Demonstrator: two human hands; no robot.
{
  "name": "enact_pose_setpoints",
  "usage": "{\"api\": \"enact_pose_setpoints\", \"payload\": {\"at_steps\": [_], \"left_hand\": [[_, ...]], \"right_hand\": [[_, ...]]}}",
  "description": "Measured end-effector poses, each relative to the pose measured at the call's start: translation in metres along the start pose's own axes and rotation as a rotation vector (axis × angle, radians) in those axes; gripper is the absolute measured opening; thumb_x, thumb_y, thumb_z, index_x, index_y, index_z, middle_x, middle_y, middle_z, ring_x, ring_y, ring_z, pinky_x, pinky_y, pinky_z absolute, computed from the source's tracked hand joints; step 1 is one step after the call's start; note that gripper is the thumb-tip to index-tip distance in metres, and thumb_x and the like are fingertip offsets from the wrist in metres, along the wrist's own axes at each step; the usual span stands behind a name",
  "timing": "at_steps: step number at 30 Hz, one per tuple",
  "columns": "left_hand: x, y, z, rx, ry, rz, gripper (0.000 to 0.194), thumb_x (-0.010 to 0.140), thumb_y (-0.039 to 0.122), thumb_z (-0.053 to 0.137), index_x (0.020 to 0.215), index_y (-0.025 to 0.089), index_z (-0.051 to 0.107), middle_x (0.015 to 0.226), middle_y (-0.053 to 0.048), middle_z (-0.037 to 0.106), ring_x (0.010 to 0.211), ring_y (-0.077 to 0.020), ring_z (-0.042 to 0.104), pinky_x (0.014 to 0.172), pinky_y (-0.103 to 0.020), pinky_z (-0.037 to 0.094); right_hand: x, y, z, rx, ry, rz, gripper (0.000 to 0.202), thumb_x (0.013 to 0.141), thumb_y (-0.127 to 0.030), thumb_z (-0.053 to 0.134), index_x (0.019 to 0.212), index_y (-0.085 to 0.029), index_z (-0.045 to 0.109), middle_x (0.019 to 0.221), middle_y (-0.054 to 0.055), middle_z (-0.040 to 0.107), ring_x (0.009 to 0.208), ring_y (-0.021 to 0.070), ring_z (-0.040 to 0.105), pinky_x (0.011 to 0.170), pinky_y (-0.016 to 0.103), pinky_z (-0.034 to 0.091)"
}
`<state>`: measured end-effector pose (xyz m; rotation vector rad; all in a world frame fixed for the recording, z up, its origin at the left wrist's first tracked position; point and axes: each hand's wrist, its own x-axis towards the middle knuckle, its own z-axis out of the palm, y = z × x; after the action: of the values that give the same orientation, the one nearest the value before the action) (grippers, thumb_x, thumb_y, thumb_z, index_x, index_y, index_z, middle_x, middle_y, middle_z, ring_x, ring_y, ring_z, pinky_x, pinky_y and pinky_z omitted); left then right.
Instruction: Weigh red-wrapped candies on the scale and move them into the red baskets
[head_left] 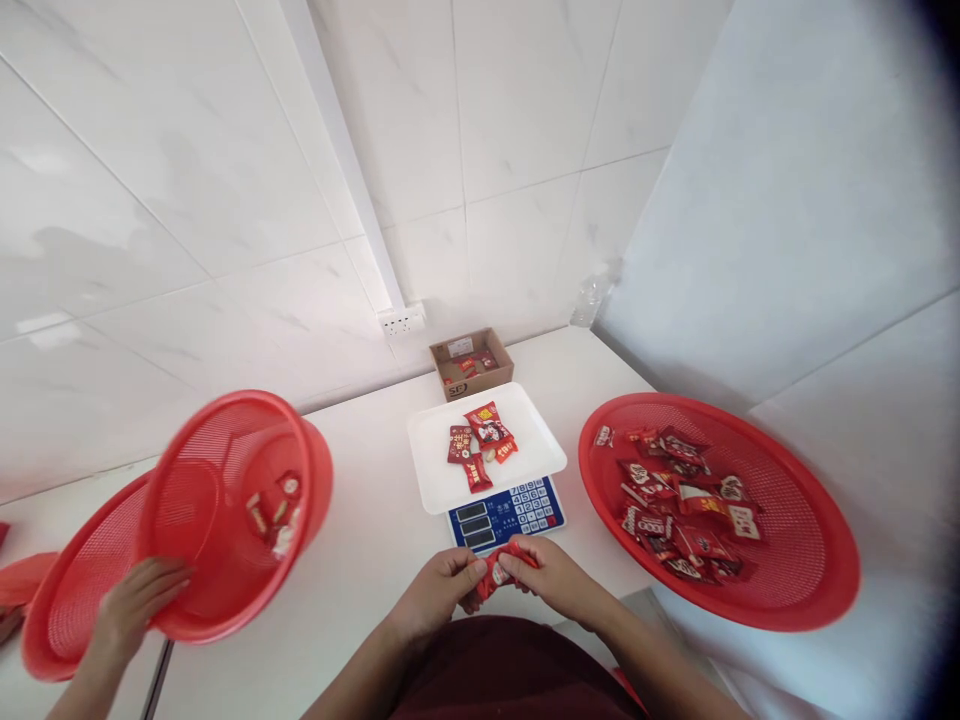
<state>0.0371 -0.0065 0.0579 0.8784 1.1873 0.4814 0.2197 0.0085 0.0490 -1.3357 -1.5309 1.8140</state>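
Both my hands meet in front of the scale, low in the middle of the view. My left hand (442, 588) and my right hand (551, 577) pinch a small red snack packet (496, 573) from its two sides. Just beyond them is the blue-fronted electronic scale (504, 512) with its number keys and display windows. A white tray (427, 480) rests on top of it. On the tray lie several red packets, among them a larger packet (489, 428), a dark red square packet (460, 444), and a small pale piece (490, 456).
A big red basket (814, 560) holding many packets stands at right. Behind the tray sits a cardboard box (491, 378) with packets. At left, a co-worker's hand (142, 600) grips a tilted red basket (202, 560) with a few packets, over another red basket (82, 590).
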Motion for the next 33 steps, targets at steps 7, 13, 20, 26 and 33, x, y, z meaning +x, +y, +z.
{"api": "enact_pose_setpoints", "payload": {"at_steps": [7,13,20,26,33], "left_hand": [[-0.0016,0.0011,0.0005,-0.012,-0.009,0.019,0.044,0.066,0.058,0.060,0.065,0.015,0.051,0.057,0.002,0.053,0.052,-0.0087,0.045,0.056,-0.025,0.035],[-0.0014,0.0009,0.0010,-0.002,0.013,0.006,0.045,0.065,0.059,0.060,0.064,0.015,0.050,0.056,0.002,0.052,0.051,-0.0091,0.045,0.055,-0.025,0.034],[-0.0013,0.0010,0.0014,0.008,0.019,-0.008,0.046,0.064,0.061,0.060,0.064,0.016,0.049,0.056,0.002,0.053,0.051,-0.0089,0.046,0.054,-0.025,0.034],[-0.0011,-0.0002,0.0008,-0.015,0.008,-0.007,0.045,0.064,0.060,0.061,0.064,0.015,0.050,0.056,0.002,0.052,0.051,-0.0091,0.045,0.055,-0.025,0.035],[-0.0033,0.0036,0.0015,-0.049,-0.001,-0.007,0.046,0.062,0.060,0.062,0.063,0.015,0.051,0.056,0.001,0.052,0.052,-0.0094,0.045,0.058,-0.026,0.036]], "right_hand": [[0.0021,0.0058,0.0008,-0.006,-0.004,-0.002,0.031,0.079,-0.047,0.048,0.071,-0.017,0.054,0.061,-0.002,0.052,0.058,0.0120,0.048,0.057,0.024,0.037],[0.0029,0.0078,0.0005,-0.015,-0.001,-0.008,0.030,0.080,-0.045,0.048,0.070,-0.017,0.053,0.062,-0.002,0.052,0.059,0.0114,0.047,0.056,0.023,0.037],[0.0023,0.0078,0.0004,-0.027,0.001,-0.009,0.031,0.080,-0.045,0.048,0.070,-0.017,0.054,0.062,-0.001,0.053,0.059,0.0115,0.048,0.056,0.023,0.037],[0.0017,0.0057,0.0000,-0.031,0.000,0.004,0.029,0.080,-0.044,0.047,0.071,-0.017,0.054,0.062,-0.001,0.053,0.059,0.0116,0.048,0.056,0.023,0.037],[0.0000,0.0022,-0.0001,-0.021,-0.005,0.007,0.030,0.079,-0.046,0.048,0.071,-0.017,0.054,0.062,-0.001,0.054,0.060,0.0122,0.049,0.057,0.024,0.038]]}}
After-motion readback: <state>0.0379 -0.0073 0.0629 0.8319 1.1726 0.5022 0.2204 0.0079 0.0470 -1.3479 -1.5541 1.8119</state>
